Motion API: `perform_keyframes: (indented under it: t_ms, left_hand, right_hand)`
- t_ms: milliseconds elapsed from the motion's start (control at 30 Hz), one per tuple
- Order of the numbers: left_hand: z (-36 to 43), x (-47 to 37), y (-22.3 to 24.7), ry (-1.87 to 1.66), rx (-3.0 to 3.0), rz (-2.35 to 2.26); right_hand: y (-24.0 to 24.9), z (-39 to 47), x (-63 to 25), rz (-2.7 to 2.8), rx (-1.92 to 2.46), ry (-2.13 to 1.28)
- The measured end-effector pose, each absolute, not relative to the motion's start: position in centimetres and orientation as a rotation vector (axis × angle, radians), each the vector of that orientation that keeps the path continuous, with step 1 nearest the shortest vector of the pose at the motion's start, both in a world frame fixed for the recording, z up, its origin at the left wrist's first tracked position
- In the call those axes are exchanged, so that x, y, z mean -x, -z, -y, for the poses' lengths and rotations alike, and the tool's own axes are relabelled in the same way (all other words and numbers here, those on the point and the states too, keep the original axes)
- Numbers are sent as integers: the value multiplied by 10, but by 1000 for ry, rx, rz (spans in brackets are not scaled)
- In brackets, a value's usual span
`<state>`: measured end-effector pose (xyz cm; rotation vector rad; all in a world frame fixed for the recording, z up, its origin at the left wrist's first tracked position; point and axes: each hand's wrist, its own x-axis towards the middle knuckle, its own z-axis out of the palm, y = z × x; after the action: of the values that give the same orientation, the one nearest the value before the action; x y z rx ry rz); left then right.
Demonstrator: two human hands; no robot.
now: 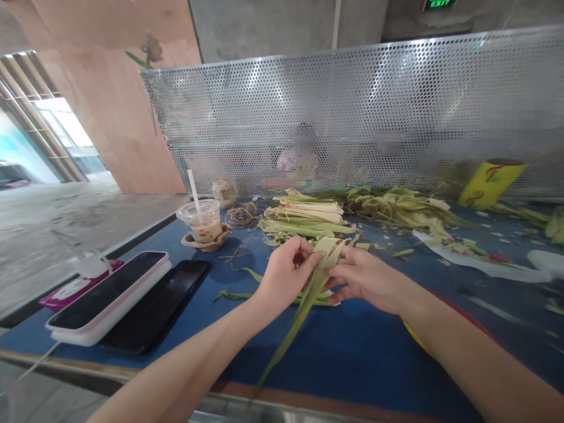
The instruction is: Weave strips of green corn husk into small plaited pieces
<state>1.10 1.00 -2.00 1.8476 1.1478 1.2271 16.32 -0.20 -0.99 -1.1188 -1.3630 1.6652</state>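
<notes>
Near the middle of the blue table [352, 352], my left hand [288, 273] pinches a long green leaf [304, 305] between thumb and fingers. The leaf's narrow end hangs toward the table's front edge. My right hand [363, 276] closes its fingertips on the same leaf from the right, near its upper end. Just behind both hands lies a pile of trimmed pale-green stalks [304, 217]. A thin green stalk [240, 295] lies on the table beneath the hands.
Phones [156, 305] and a plastic cup with a straw [202, 223] stand left, near coiled twine [242, 215]. Loose leaves [396, 205], a yellow container [491, 183] and scraps lie right. A perforated metal screen [335, 117] rises behind.
</notes>
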Motion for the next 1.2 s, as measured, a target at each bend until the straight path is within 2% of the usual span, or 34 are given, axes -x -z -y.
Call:
perform_keyframes:
  t_ms: [267,700,867,1100,1200]
  left_hand:
    - [-12,-11,24,-942,-1610,-876]
    - [-12,-6,16,-921,-1603,-927]
    - [-15,-4,20,-897,-1697,-948]
    - [-15,-4,24,-885,-1821,-1103]
    - [-14,-5,22,-939,-1794,-1065]
  right_hand:
    - [7,-1,-168,1586,1107,-1367]
    - [6,-3,-173,1660,1158,-1250]
    - [6,-4,-174,1748,1218,-1100]
    - [8,-2,-175,1718,1267,-1103]
    - [8,-1,-174,1628,1198,-1212]
